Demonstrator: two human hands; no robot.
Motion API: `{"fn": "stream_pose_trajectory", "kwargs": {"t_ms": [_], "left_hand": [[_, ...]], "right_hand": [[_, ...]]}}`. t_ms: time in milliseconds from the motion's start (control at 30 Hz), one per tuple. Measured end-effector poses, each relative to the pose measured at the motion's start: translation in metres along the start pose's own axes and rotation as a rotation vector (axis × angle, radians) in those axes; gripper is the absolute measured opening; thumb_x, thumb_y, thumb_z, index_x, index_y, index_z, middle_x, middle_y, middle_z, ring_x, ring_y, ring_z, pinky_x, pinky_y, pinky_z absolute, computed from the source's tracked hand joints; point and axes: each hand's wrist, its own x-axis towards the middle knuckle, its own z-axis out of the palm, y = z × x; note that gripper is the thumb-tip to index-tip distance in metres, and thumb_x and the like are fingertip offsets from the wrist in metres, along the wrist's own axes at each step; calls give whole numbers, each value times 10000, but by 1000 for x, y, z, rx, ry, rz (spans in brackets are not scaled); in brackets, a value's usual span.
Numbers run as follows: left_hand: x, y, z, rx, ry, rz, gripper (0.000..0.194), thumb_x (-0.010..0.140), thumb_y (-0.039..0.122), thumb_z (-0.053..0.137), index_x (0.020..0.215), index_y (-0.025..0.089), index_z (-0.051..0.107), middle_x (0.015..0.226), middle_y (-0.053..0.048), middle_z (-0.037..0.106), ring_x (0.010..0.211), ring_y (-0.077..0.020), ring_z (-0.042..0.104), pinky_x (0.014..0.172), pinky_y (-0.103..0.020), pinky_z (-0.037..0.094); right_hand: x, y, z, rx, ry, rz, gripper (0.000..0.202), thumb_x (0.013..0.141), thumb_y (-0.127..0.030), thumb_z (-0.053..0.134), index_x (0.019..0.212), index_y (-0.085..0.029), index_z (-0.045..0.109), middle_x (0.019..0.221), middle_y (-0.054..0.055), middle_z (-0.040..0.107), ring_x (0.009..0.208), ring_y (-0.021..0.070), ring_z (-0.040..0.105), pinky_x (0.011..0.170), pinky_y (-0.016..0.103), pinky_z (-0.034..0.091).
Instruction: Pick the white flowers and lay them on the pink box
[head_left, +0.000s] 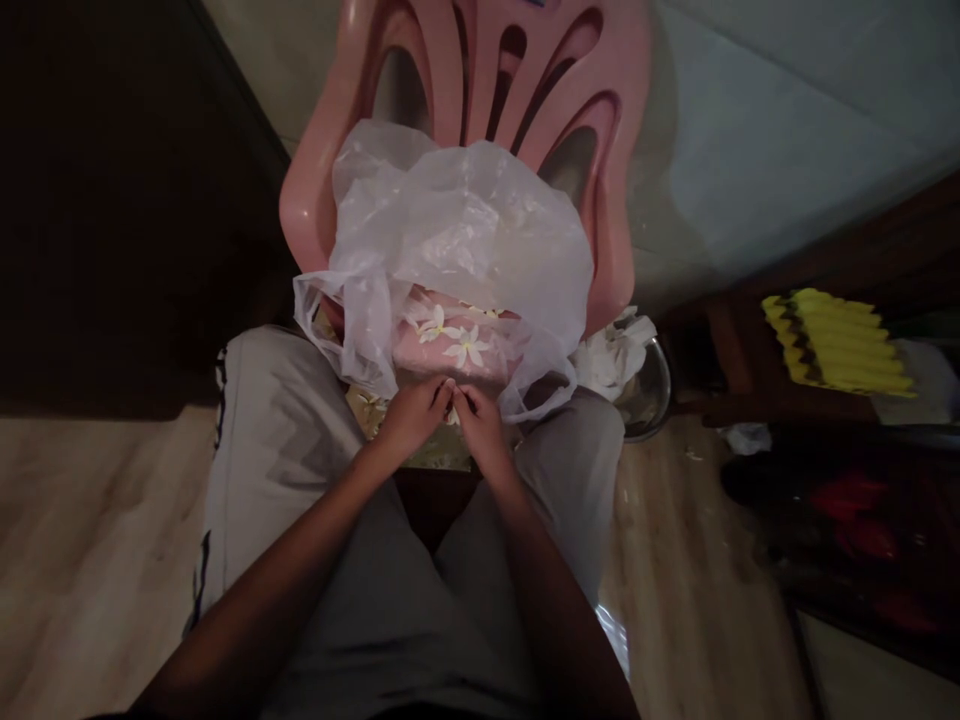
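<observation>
My left hand (412, 415) and my right hand (481, 425) meet at the front edge of a pink plastic chair (330, 150). Both are closed, with thumbs and fingertips pinched together; what they hold is too small to make out. Just beyond the fingers, white flowers (466, 346) with yellow centres lie on a pink surface in the opening of a thin white plastic bag (465, 220). The bag is spread over the chair seat, its handles hanging toward me. Below my hands is a gold patterned surface (435, 455) with more white bits, partly hidden.
A metal bowl (658, 395) with crumpled white plastic (611, 358) stands right of my knee. Farther right, a yellow ridged object (836, 340) rests on dark wooden furniture (731, 350). Dark furniture (112, 200) fills the left side. The floor (90, 540) has a wood look.
</observation>
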Motion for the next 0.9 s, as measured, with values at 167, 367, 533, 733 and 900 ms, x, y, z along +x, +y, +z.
{"fn": "stream_pose_trajectory", "kwargs": {"t_ms": [167, 367, 533, 733, 900], "left_hand": [[-1, -1, -3, 20, 9, 2, 359, 999, 353, 336, 884, 208, 644, 679, -17, 666, 662, -191, 631, 609, -272, 357], [0, -2, -3, -9, 7, 20, 374, 998, 365, 327, 869, 202, 637, 646, -2, 631, 617, -171, 600, 596, -264, 350], [2, -4, -1, -21, 12, 29, 372, 999, 373, 327, 884, 202, 638, 638, -1, 622, 620, -173, 605, 594, -258, 357], [2, -3, -2, -21, 17, 31, 351, 995, 360, 347, 923, 195, 649, 687, -16, 657, 612, -170, 598, 600, -255, 365], [2, -2, -2, -15, 10, 29, 352, 994, 353, 352, 921, 188, 654, 711, -26, 673, 632, -176, 608, 603, -255, 367]], "right_hand": [[0, 0, 2, -13, -18, -8, 310, 922, -436, 458, 786, -204, 612, 692, -12, 597, 676, 160, 543, 676, 264, 422], [0, -2, 3, -1, -17, -3, 333, 918, -465, 454, 809, -205, 631, 724, -2, 632, 699, 163, 565, 690, 262, 439], [1, 0, 3, -7, 13, 5, 331, 908, -472, 474, 817, -203, 644, 727, 0, 637, 701, 164, 567, 683, 267, 439], [2, 6, 3, -10, 19, 25, 338, 899, -494, 479, 841, -206, 647, 666, -17, 587, 620, 147, 514, 606, 254, 410], [2, 7, 3, -5, 20, 13, 321, 904, -474, 477, 856, -205, 646, 678, -23, 588, 608, 143, 513, 609, 255, 401]]}}
